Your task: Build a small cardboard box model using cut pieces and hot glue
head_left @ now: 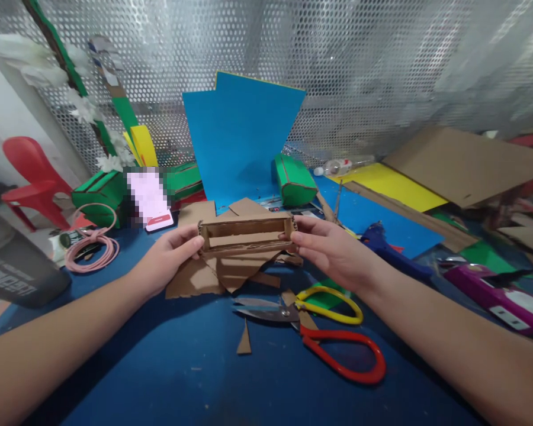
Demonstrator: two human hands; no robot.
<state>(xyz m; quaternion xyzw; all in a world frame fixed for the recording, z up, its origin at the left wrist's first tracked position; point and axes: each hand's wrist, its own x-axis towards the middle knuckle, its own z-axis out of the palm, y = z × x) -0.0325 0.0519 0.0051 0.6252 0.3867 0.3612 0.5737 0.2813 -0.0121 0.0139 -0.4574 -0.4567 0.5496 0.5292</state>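
A narrow open cardboard frame [247,223], like a shallow box without its wide faces, is held level between both hands. My left hand [177,249] pinches its left end, thumb in front. At the opposite end my right hand [322,245] grips it the same way. Loose cardboard pieces [195,277] lie beneath and behind the frame. Closer to me, scissors [288,313] with one yellow and one red handle lie with blades parted, beside a small cardboard triangle [245,343].
A phone [153,198], a coiled pink cable [91,251] and a dark tumbler [18,260] stand or lie at left. Blue sheets [244,136] rise behind, near a green box [294,180]. To the right are a blue glue gun [388,248] and a purple tool [500,293].
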